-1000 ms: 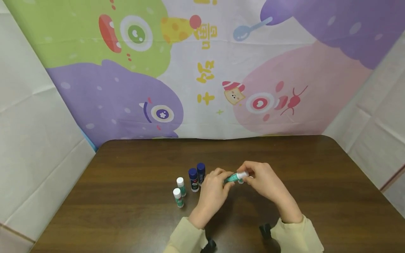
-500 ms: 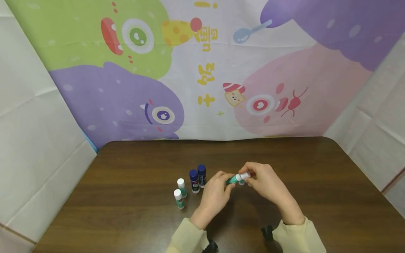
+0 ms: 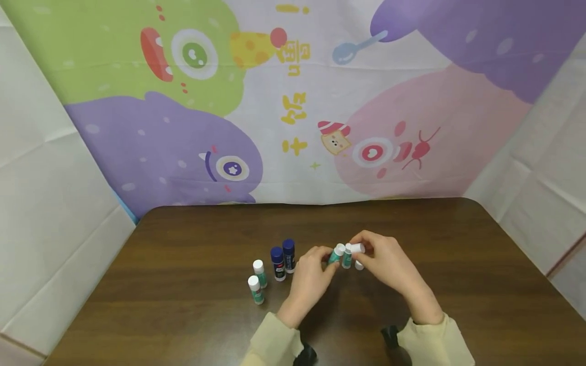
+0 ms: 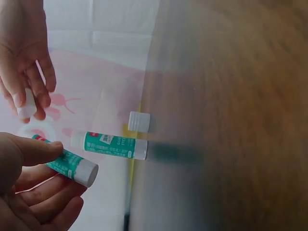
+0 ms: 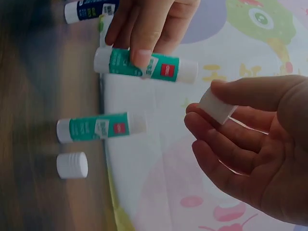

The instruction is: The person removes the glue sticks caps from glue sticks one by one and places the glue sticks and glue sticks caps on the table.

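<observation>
Between thumb and fingers, my left hand (image 3: pixel 310 274) grips a green glue stick (image 5: pixel 166 67) whose cap is off, held above the table. My right hand (image 3: pixel 386 262) pinches a white cap (image 5: pixel 217 106), apart from the stick. A second uncapped green glue stick (image 5: pixel 98 127) stands upright on the table between the hands, and another white cap (image 5: pixel 72 165) sits beside it. Left of my left hand stand two navy glue sticks (image 3: pixel 278 264) with their caps on. Two capped green glue sticks (image 3: pixel 256 291) stand farther left.
The brown wooden table (image 3: pixel 183 244) has a cartoon-printed cloth (image 3: pixel 302 173) hanging behind its far edge. White sheeting (image 3: pixel 59 203) borders it on the left and right.
The white cap has come off the green glue stick in my left hand and is now in my right hand. The stick has tipped more upright, uncovering the standing stick and loose cap.
</observation>
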Demonstrator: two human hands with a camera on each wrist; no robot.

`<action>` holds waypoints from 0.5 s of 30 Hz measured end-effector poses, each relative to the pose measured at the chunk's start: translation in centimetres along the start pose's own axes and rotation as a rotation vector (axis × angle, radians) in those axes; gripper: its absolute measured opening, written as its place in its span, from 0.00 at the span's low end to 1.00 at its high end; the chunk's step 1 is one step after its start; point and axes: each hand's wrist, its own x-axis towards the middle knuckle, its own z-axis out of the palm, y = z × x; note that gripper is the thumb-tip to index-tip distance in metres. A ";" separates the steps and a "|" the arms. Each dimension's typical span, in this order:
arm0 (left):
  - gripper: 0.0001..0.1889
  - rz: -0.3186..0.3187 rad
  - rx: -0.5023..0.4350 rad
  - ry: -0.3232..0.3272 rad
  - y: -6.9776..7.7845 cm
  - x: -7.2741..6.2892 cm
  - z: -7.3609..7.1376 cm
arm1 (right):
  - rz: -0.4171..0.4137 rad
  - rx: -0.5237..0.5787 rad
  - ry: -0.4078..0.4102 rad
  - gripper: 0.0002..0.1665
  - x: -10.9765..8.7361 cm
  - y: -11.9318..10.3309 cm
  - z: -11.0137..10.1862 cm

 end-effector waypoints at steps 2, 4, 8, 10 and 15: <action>0.10 -0.011 -0.004 0.007 -0.2 0.2 0.1 | 0.009 -0.019 0.014 0.09 0.0 0.3 -0.1; 0.10 -0.030 -0.009 0.004 -0.4 0.4 0.2 | 0.021 -0.036 0.024 0.09 0.0 0.6 -0.2; 0.10 -0.082 -0.025 0.000 -0.4 0.7 0.4 | 0.063 -0.055 0.035 0.09 0.0 1.2 -0.4; 0.10 -0.102 -0.030 0.000 -0.4 0.9 0.5 | 0.083 -0.068 0.042 0.10 0.0 1.7 -0.5; 0.10 -0.135 -0.030 -0.006 -0.5 1.4 1.1 | 0.107 -0.110 0.070 0.09 0.2 3.2 -0.4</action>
